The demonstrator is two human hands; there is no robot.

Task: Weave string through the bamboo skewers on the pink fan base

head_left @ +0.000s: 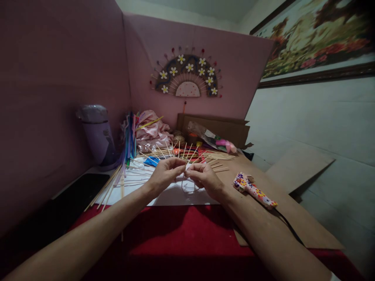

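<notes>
Head: left hand [164, 173], right hand [206, 177] pinch sticks [188, 151]

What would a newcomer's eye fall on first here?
The two hands meet at the centre: the left hand and the right hand pinch a white string. Above, a flowered fan hangs on the pink wall; a spotted glue gun lies right of the hands.

red table [181, 234]: cardboard [293, 218], white sheet [172, 195], skewers [108, 187]

Left hand [165, 175], right hand [206, 178], pinching fanned sticks [187, 151]
</notes>
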